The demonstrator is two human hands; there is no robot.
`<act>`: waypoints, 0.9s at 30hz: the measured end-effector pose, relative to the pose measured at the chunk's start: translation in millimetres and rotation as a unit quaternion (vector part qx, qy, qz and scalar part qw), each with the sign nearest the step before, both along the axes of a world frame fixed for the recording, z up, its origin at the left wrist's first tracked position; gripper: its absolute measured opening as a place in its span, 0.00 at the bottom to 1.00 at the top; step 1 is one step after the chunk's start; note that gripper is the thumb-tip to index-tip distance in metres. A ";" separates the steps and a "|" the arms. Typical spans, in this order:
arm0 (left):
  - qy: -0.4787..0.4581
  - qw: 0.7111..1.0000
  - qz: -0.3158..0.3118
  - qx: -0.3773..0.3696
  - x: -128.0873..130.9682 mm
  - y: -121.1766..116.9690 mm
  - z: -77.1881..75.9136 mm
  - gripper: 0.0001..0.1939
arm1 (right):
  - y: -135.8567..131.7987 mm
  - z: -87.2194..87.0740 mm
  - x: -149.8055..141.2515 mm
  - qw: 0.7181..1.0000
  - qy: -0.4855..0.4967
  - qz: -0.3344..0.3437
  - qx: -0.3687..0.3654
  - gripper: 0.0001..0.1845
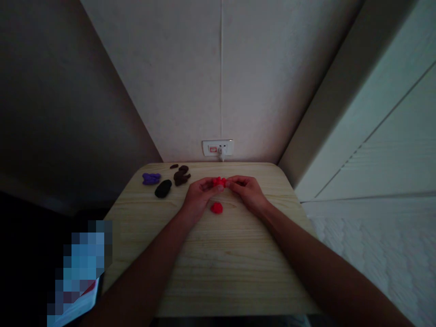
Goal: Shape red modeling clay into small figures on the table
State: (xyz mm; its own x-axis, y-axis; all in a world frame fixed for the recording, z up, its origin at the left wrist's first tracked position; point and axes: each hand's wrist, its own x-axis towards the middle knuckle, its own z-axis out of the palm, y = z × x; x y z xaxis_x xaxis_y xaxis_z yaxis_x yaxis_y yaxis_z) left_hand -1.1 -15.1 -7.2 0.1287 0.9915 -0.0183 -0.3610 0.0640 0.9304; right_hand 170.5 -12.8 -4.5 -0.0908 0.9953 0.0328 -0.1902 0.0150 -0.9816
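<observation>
Wood-grain tabletop [221, 263]: L hand [202, 195] & R hand [247, 190] both pinched on red clay [220, 182], loose red lump [216, 208] at 6 o'clock; hard squeeze could tear it, bits dropping onto lump.

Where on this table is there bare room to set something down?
Widest bare wood on the wooden table lies between the red clay lump and the near edge. A smaller patch lies right of the right hand. Crowded: the far left, with purple clay, black clay, dark brown clay, and the pinched red clay at the left hand.
</observation>
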 end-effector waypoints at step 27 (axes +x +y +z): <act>-0.030 0.999 0.000 -0.032 0.1 -2.9 10.1 0.18 | -0.7 -4.3 2.2 0.998 0.015 -0.009 0.068 0.18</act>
State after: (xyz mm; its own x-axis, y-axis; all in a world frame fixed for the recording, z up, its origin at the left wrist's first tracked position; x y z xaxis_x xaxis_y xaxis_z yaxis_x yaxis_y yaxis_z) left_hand -1.0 -18.0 2.9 0.1321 0.9885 -0.0736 -0.4151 0.1226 0.9015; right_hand 172.7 -13.6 -8.8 -0.0701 0.9830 0.1700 -0.2179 0.1512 -0.9642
